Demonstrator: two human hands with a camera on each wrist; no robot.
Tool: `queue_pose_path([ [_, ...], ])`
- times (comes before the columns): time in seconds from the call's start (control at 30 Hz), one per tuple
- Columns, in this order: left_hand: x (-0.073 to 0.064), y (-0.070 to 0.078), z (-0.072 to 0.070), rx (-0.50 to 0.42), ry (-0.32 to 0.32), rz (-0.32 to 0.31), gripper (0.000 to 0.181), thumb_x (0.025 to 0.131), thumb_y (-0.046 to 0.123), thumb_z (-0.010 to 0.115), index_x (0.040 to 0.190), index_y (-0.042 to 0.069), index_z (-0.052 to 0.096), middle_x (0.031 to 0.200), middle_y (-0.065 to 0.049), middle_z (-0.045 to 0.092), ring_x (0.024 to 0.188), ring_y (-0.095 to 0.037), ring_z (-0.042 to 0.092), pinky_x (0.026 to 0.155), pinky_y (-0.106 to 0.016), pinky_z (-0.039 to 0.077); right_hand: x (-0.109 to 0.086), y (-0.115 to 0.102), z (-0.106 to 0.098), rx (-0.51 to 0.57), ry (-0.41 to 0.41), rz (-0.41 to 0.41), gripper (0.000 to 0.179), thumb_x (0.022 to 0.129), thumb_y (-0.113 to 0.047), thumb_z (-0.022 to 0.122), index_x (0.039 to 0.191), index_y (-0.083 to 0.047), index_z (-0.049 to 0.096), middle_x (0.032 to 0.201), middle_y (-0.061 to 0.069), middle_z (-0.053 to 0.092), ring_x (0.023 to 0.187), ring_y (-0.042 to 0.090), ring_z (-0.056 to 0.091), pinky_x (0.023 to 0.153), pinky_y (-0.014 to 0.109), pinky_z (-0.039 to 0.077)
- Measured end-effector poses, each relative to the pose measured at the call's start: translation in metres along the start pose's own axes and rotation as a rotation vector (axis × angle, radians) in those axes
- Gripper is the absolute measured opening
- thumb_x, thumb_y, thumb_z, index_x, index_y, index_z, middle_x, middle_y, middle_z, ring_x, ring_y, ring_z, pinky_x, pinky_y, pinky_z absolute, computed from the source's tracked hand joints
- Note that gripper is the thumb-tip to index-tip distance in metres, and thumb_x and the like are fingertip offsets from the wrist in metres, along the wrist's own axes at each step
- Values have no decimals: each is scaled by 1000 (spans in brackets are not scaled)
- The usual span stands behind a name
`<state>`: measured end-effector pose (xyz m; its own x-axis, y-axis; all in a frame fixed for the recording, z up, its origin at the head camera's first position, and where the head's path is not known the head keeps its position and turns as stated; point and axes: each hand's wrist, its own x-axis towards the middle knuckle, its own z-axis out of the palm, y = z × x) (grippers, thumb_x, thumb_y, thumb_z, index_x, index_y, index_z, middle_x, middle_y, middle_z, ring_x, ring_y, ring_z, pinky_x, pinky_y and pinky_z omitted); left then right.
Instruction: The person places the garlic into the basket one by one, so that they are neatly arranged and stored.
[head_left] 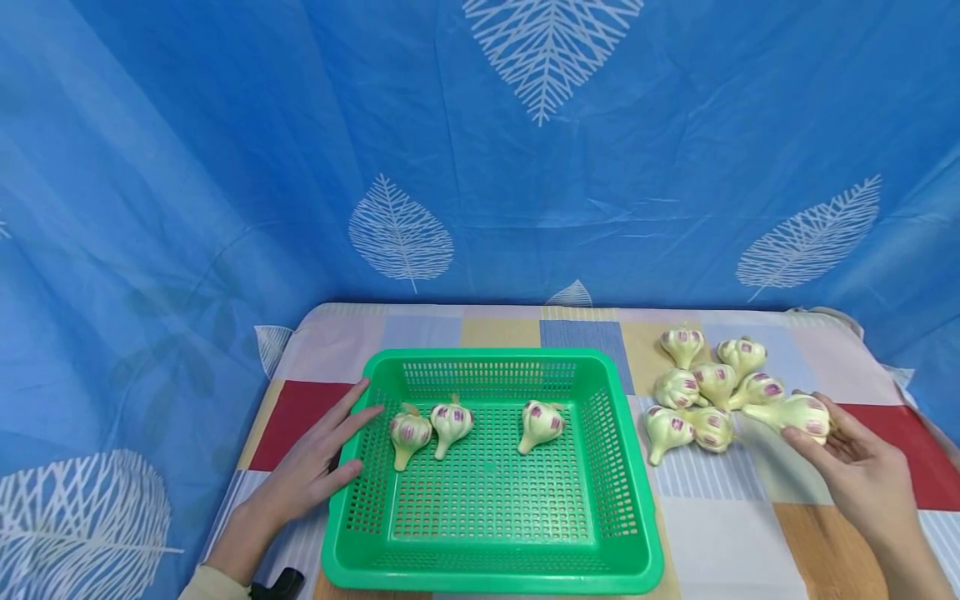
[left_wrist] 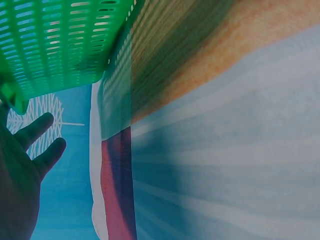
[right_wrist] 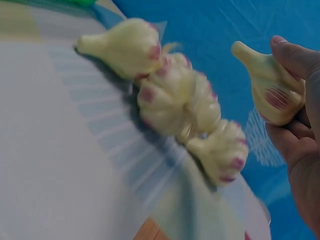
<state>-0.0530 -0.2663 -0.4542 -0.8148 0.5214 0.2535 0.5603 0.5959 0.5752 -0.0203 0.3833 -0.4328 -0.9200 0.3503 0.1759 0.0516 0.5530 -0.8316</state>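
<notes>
My right hand (head_left: pixel 862 458) holds a garlic bulb (head_left: pixel 806 415) between thumb and fingers, at the right side of the garlic pile. In the right wrist view the gripped garlic bulb (right_wrist: pixel 274 90) is lifted, its stem pointing up and left. My left hand (head_left: pixel 315 462) lies along the left rim of a green plastic basket (head_left: pixel 491 581), fingers spread and fairly straight. Inside the basket are three garlic bulbs: two side by side at the left, one bulb (head_left: pixel 542 423) farther right. From the left wrist, the left hand (left_wrist: pixel 25 170) shows below the basket wall (left_wrist: pixel 65 50).
Several more garlic bulbs (head_left: pixel 715 382) lie bunched on the patchwork tablecloth (head_left: pixel 720 517), right of the basket. A blue curtain (head_left: pixel 525 208) with white leaf prints hangs behind the table and along its left side. A small black object (head_left: pixel 279 586) sits by the left wrist.
</notes>
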Motion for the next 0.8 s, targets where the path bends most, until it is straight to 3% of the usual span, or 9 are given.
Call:
queue_pose_path([
  [0.2,0,0,0,-2,0,3,73,87,25,68,155,20,42,168,-6,15,149,-26,24,97,-62,47,5,-26,6,-43,-126,-108,67,90,-7,76,148,5,45,121,-26,56,88,-14,59,70,6,49],
  [0.37,0,0,0,-1,1,2,74,87,25,68,155,21,42,168,-6,15,149,-26,24,97,-62,47,8,-48,17,-7,-296,-201,65,91,-2,74,148,5,45,139,-20,50,102,-13,59,74,9,51],
  [0.5,-1,1,0,1,0,-2,73,87,24,68,155,20,42,168,-5,15,149,-26,24,96,-62,47,12,-67,28,20,-423,-272,64,91,0,73,150,-1,47,138,-24,48,108,-9,59,74,13,53],
  [0.63,-1,1,0,5,4,-4,73,86,25,68,155,20,43,168,-5,16,149,-26,25,96,-62,48,14,-90,43,45,-529,-328,64,90,0,73,149,-3,49,135,-23,55,102,0,65,70,20,56],
  [0.8,0,1,0,9,5,-1,74,86,24,69,155,21,42,168,-5,16,149,-26,25,96,-60,49,18,-115,65,112,-655,-352,61,92,-1,72,149,-4,50,122,-12,67,93,12,71,60,28,56],
])
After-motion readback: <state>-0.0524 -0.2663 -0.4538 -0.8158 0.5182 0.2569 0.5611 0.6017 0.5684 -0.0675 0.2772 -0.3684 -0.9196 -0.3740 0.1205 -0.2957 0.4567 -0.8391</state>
